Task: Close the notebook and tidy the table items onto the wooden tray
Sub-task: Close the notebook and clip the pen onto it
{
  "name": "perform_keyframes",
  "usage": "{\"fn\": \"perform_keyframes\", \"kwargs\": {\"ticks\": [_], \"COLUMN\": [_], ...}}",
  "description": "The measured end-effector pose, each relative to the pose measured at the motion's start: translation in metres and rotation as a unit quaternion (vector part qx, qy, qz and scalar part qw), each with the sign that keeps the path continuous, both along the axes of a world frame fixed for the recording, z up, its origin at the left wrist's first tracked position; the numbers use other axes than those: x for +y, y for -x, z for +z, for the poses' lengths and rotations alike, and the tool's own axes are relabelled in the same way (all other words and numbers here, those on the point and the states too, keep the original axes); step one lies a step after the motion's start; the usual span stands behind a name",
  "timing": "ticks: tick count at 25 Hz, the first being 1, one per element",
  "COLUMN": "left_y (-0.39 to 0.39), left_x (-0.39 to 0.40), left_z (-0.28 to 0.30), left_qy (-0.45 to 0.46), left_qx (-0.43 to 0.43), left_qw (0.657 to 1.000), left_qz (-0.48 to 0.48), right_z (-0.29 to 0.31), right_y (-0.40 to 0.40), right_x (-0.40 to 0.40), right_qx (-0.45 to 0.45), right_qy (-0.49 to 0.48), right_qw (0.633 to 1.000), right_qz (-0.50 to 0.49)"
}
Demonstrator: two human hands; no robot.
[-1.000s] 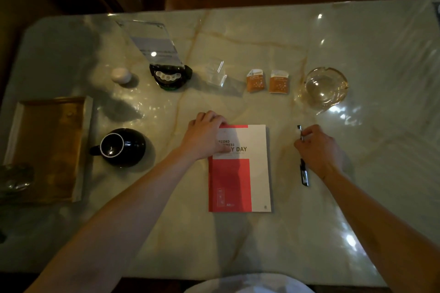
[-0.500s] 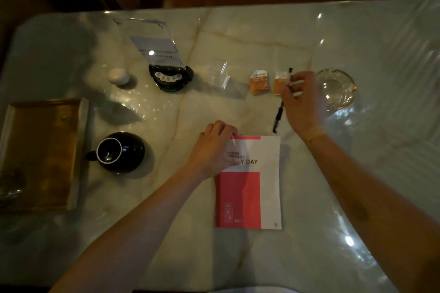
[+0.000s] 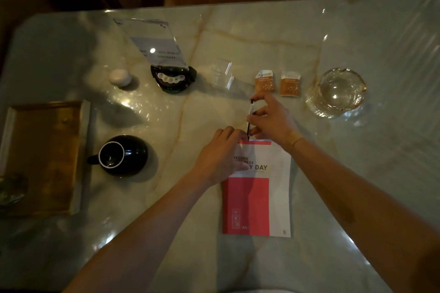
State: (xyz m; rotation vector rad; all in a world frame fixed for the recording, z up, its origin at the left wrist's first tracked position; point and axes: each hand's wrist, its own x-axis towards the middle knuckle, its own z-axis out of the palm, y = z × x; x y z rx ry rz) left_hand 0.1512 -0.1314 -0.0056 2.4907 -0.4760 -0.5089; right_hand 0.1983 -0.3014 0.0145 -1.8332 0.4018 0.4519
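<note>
Desk (image 3: 357,173): pale marble and glossy; we judge things slide easily on it, so we lift each one rather than drag it.
Tray (image 3: 82,157): wooden, at the desk's left edge, well apart from our hands; its middle looks bare, with something dim at its near left corner that we cannot make out.
Notebook (image 3: 257,197): closed, flat, red and white cover up, in front of us. We keep it square while the pen comes to it.
Cup (image 3: 122,155): black, upright, just right of the tray; we pass over it carefully on the way.
Left hand (image 3: 220,157): palm down on the notebook's top left corner, fingers curled at the top edge; it pins the cover, and we cannot tell whether it grasps anything.
Right hand (image 3: 271,119): its grip is pinched on the pen, just above the notebook's top edge.
Pen (image 3: 250,118): thin, dark, nearly upright in view, tip toward the cover. We judge it best laid on the notebook, so both travel together.
</note>
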Motion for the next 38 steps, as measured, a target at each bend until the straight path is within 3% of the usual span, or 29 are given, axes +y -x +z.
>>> {"fn": "perform_keyframes", "kwargs": {"ticks": [3, 8, 11, 15, 19, 22, 26, 32, 38], "left_y": [0.0, -0.003, 0.002, 0.019, 0.023, 0.023, 0.023, 0.026, 0.025], "left_x": [0.001, -0.002, -0.003, -0.009, -0.013, -0.015, -0.017, -0.017, -0.018], "left_z": [-0.003, -0.005, -0.003, -0.001, -0.002, 0.0, 0.0, 0.0, -0.002], "left_qy": [0.024, 0.066, 0.104, 0.136, 0.163, 0.178, 0.218, 0.298, 0.306], "left_qx": [0.016, 0.035, 0.055, 0.105, 0.15, 0.173, 0.202, 0.267, 0.291], "left_qw": [0.999, 0.996, 0.988, 0.958, 0.929, 0.912, 0.883, 0.817, 0.803], "left_qz": [0.015, 0.038, 0.097, 0.231, 0.297, 0.327, 0.364, 0.416, 0.42], "right_z": [-0.003, -0.013, -0.013, -0.01, -0.012, -0.009, -0.004, 0.002, 0.001], "right_y": [0.0, 0.002, 0.002, 0.001, -0.003, -0.005, -0.007, 0.002, 0.007], "right_x": [-0.001, 0.004, 0.001, -0.004, 0.0, 0.004, 0.008, 0.01, 0.014], "right_qx": [0.034, 0.011, 0.022, 0.018, 0.013, 0.027, 0.04, 0.024, 0.008], "right_qy": [-0.001, 0.145, 0.179, 0.196, 0.154, 0.128, 0.169, 0.195, 0.205], "right_qw": [0.999, 0.986, 0.976, 0.968, 0.982, 0.987, 0.975, 0.965, 0.965], "right_qz": [0.005, 0.082, 0.121, 0.157, 0.108, 0.095, 0.142, 0.172, 0.166]}}
